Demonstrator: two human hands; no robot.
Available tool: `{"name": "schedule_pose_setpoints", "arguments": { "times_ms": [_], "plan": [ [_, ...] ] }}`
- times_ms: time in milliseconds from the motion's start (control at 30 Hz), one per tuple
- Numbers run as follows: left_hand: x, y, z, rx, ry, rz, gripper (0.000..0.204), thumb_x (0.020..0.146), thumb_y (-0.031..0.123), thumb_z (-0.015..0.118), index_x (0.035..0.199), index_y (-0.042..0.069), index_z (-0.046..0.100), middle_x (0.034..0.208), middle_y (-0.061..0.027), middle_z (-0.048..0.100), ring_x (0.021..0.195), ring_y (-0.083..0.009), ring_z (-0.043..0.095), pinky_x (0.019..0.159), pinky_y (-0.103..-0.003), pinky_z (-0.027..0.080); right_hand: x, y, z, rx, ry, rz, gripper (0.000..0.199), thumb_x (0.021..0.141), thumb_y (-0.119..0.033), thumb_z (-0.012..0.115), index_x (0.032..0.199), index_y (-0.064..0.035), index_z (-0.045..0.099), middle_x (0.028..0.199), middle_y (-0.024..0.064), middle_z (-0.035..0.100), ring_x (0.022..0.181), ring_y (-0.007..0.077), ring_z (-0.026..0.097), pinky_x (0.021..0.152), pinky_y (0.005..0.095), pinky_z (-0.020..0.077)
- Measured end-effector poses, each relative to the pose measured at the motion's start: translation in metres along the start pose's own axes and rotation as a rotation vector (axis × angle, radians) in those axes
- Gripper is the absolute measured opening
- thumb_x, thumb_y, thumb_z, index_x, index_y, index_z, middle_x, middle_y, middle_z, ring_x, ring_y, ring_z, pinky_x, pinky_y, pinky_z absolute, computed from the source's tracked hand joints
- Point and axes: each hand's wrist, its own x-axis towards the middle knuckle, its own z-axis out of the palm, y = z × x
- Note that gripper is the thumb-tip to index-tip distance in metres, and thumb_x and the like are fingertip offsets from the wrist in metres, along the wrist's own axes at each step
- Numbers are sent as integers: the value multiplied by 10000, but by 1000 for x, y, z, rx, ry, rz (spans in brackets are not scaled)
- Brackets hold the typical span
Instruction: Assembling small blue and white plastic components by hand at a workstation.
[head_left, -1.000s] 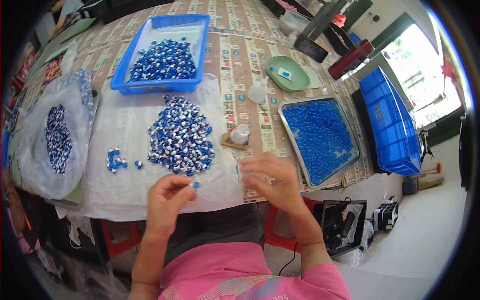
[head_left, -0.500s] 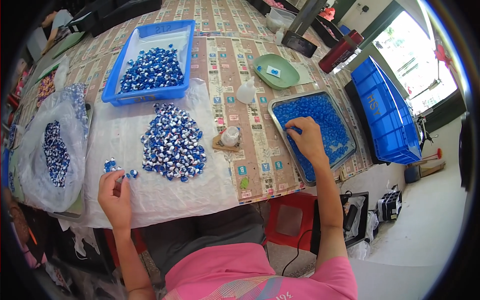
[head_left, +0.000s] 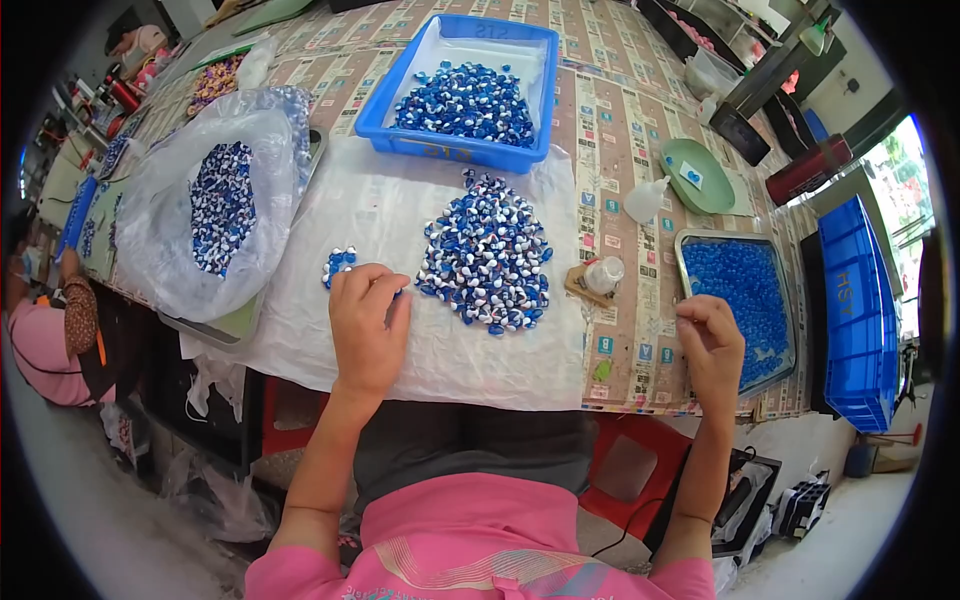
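One large table covered in printed paper spread beneath both the left hand and the right hand. One crumpled white sheet lay on it, directly under the left hand. One blue plastic crate stood beyond the right hand, on its right. One blue rectangular plastic tub, lined in white, sat ahead of the left hand and contained glossy blue-and-white beads, too many to count. One cloudy, clear plastic bag, left of the left hand, contained more such beads. One silver rectangular metal tray, just beside the right hand, was spread with translucent blue beads, likewise uncountable. One loose blue-and-white bead pile lay just right of the left hand. One pale green oval dish, ahead of the right hand, held one small white card bearing blue pieces. Between the hands, farther forward, stood one white squeeze bottle and one small clear jar. One small bead cluster lay just past the left fingers, partly hidden. Dark blue showed between the left thumb and fingers; whether they pinched a bead could not be told. The right thumb and fingertips were drawn close; whether anything sat between them could not be seen.
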Motion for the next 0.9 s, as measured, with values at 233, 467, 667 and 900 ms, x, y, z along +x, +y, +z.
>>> {"name": "schedule_pose_setpoints", "arguments": {
  "times_ms": [233, 467, 667, 900],
  "plan": [
    [2, -17, 2, 64, 41, -22, 179, 724, -16, 706, 886, 46, 663, 933, -80, 600, 895, -291, 540, 803, -395, 434, -30, -21, 28, 215, -158, 125, 198, 813, 85, 672, 993, 6, 649, 1034, 48, 589, 908, 104, 593, 762, 216, 474],
    [8, 17, 20, -49, 2, 50, 145, 771, -6, 683, 908, 39, 683, 941, -78, 647, 920, -285, 572, 827, -389, 430, -32, -15, 34, 309, -252, 46, 200, 811, 95, 673, 997, 22, 662, 1039, 59, 600, 926, 120, 622, 806, 228, 514],
    [7, 24, 29, -72, -89, 67, 129, 811, 8, 652, 936, 27, 680, 945, -97, 667, 910, -288, 593, 809, -384, 439, -33, -9, 29, 434, -213, 275, 188, 802, 80, 687, 974, 5, 688, 1021, 49, 603, 923, 102, 616, 787, 216, 512],
    [-2, 28, 32, -153, -146, 29, 194, 844, -28, 597, 1022, 2, 669, 977, -136, 643, 915, -311, 590, 821, -374, 453, -31, -1, 25, 262, -222, 104, 217, 793, 73, 692, 992, -12, 706, 1030, 56, 614, 932, 112, 619, 775, 223, 515]
  ]
}}
